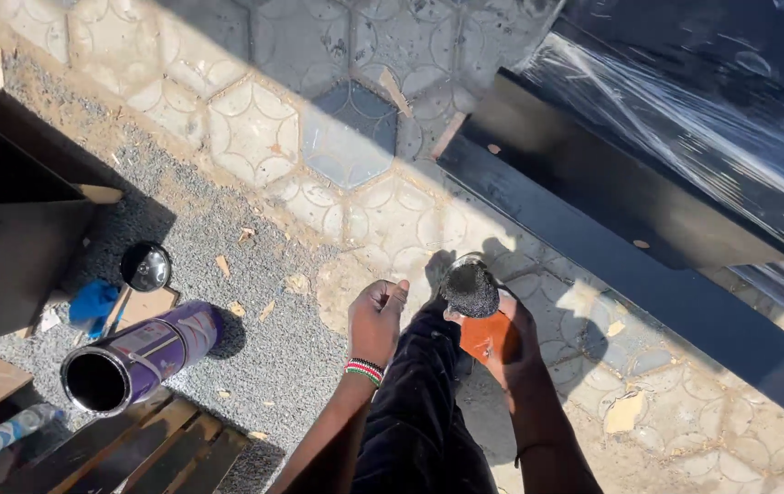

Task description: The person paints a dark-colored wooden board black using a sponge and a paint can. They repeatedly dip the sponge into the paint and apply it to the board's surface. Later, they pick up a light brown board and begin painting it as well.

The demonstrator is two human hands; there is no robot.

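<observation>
The right hand (506, 343) is closed around a small orange can (488, 337), holding it upright over the patterned paving (254, 128); a black, gritty round pad (470, 287) sits on the can's top, just in front of the fingers. The left hand (375, 320), with a beaded wristband (364, 370), hangs just left of the can, fingers curled into a loose fist and holding nothing that shows. Between the two wrists runs a dark trouser leg (415, 402). Right of the can and beyond it lies a long black panel (611, 210), partly under clear wrap. Well left of the can a purple open-ended tin (140, 359) lies on its side on the gravel, with its round lid (145, 267) and a blue cloth (94, 302) near it.
</observation>
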